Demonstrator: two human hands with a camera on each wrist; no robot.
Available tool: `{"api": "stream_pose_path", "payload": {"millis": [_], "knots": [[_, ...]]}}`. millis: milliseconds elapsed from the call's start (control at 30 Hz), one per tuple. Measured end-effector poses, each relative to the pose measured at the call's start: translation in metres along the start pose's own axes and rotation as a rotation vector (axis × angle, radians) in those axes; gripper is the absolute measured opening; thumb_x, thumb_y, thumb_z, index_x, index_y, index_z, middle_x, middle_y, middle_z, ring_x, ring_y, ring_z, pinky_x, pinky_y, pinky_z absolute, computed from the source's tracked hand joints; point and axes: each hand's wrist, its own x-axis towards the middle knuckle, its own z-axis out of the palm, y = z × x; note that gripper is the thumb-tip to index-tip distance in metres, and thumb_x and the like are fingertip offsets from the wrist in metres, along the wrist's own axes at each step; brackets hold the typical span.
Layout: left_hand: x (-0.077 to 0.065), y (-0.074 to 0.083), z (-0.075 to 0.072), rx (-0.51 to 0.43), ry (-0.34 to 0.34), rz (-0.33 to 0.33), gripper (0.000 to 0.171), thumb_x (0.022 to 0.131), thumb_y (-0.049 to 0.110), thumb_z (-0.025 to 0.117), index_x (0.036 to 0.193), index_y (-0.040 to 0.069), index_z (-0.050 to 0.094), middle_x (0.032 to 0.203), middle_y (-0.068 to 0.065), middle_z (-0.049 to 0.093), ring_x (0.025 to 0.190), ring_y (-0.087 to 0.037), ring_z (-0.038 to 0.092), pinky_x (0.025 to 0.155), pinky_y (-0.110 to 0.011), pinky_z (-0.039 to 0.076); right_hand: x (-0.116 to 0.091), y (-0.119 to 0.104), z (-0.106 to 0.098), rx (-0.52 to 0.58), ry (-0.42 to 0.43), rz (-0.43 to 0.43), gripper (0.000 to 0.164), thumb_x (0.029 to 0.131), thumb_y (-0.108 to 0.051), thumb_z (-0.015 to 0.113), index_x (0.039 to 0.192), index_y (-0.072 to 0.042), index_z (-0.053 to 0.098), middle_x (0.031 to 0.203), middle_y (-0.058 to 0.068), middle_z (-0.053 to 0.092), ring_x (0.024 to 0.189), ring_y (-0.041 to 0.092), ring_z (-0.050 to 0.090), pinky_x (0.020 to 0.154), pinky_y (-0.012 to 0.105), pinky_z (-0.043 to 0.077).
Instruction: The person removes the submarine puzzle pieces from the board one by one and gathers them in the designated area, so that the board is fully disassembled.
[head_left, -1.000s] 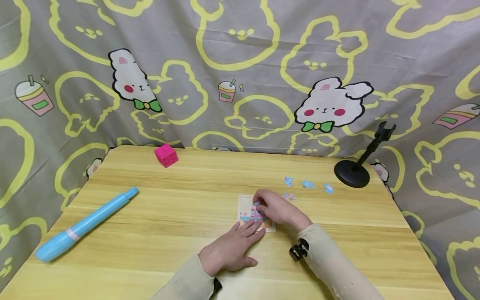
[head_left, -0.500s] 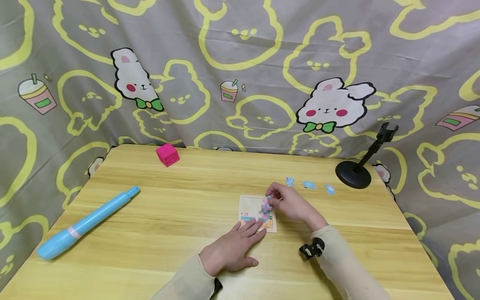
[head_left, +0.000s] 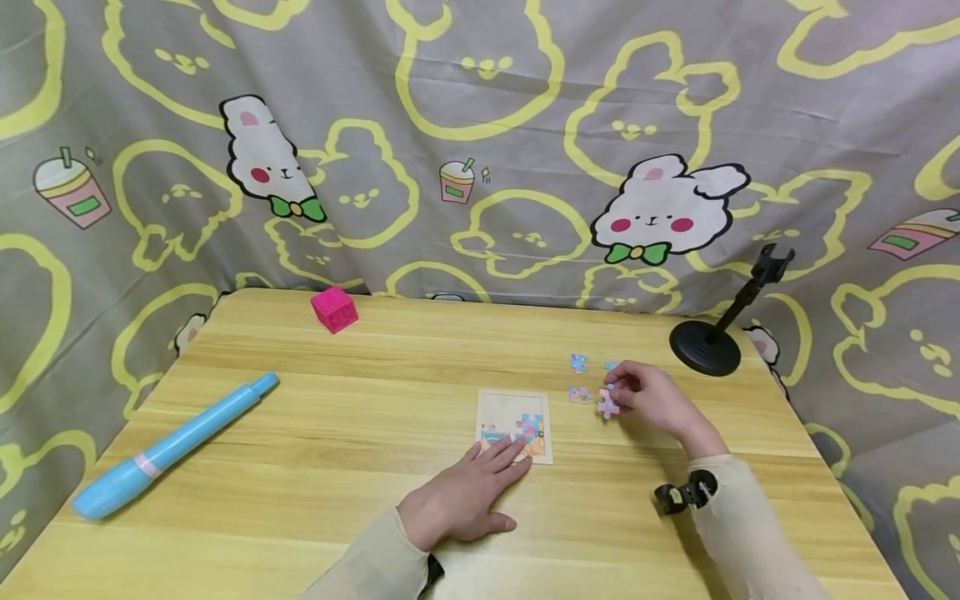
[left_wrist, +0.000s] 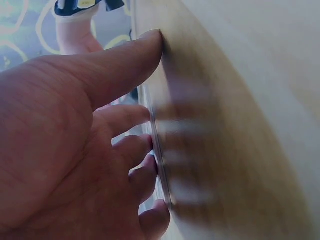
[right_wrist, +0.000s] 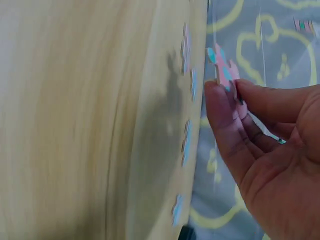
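A small puzzle board (head_left: 498, 407) with a pale frame lies on the table in the head view. Fitted pieces fill part of its bottom and lower right, including a pink-and-blue piece (head_left: 531, 423). My left hand (head_left: 465, 500) lies with fingers extended over the board's near edge; in the left wrist view its fingertips (left_wrist: 145, 142) touch that edge. To the right of the board, my right hand (head_left: 660, 404) pinches a pink-and-blue puzzle piece (head_left: 608, 402) between thumb and fingers. The right wrist view shows this puzzle piece (right_wrist: 224, 70) raised off the tabletop.
Loose puzzle pieces (head_left: 579, 363) lie by the right hand, which partly hides them. A black stand (head_left: 705, 347) is at the back right. A pink cube (head_left: 334, 309) sits at the back left, and a long blue tube-like object (head_left: 176, 446) lies left.
My right hand has lifted the puzzle piece from over the board and carried it right, near the loose pieces. My left hand has stayed in place.
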Motion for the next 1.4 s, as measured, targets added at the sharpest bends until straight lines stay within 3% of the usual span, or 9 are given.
{"api": "stream_pose_path", "payload": {"millis": [200,533,733,1000,1200,1400], "knots": [[-0.002,-0.002,0.000,-0.016,-0.001,-0.004,0.077,0.091,0.043,0.067,0.155,0.015,0.033,0.163,-0.002,0.015,0.147,-0.020,0.014,0.116,-0.043,0.020,0.004,0.016,-0.006,-0.043,0.006,0.054,0.013,0.094,0.007,0.055,0.106,0.009,0.060,0.087,0.013,0.059,0.076,0.022,0.060,0.064,0.033,0.057],[0.000,-0.002,0.000,-0.026,0.011,0.003,0.077,0.091,0.043,0.068,0.155,0.015,0.034,0.163,-0.002,0.015,0.147,-0.020,0.014,0.116,-0.044,0.020,0.011,0.022,-0.007,-0.121,0.010,0.079,0.012,0.095,0.004,0.056,0.106,0.006,0.060,0.086,0.011,0.060,0.071,0.021,0.058,0.063,0.034,0.052],[0.000,0.000,0.001,-0.020,0.008,0.000,0.078,0.091,0.043,0.067,0.155,0.015,0.033,0.163,-0.002,0.015,0.147,-0.020,0.014,0.117,-0.043,0.020,0.007,0.022,-0.008,-0.228,0.073,0.037,0.015,0.095,-0.003,0.061,0.108,0.004,0.063,0.095,0.011,0.059,0.084,0.025,0.056,0.072,0.039,0.047],[0.000,-0.001,0.001,-0.015,0.010,0.001,0.078,0.091,0.043,0.067,0.155,0.015,0.033,0.163,-0.002,0.015,0.147,-0.019,0.014,0.116,-0.043,0.020,0.001,0.009,-0.001,-0.248,0.132,-0.051,0.020,0.096,-0.008,0.061,0.113,0.003,0.062,0.105,0.014,0.059,0.092,0.029,0.059,0.076,0.044,0.049],[-0.001,-0.001,0.001,-0.028,0.009,-0.004,0.076,0.091,0.041,0.068,0.155,0.015,0.033,0.163,-0.001,0.015,0.147,-0.019,0.014,0.116,-0.044,0.020,0.003,-0.018,0.025,-0.198,0.043,-0.161,0.021,0.096,-0.010,0.063,0.114,0.002,0.064,0.107,0.010,0.061,0.097,0.026,0.060,0.081,0.043,0.053],[0.000,-0.001,0.001,-0.037,0.014,0.000,0.075,0.091,0.040,0.068,0.154,0.015,0.035,0.162,-0.001,0.017,0.147,-0.020,0.015,0.116,-0.044,0.020,0.002,-0.040,0.056,-0.253,-0.086,-0.232,0.023,0.094,-0.009,0.065,0.116,-0.003,0.066,0.112,0.005,0.063,0.102,0.025,0.060,0.087,0.044,0.050]]}}
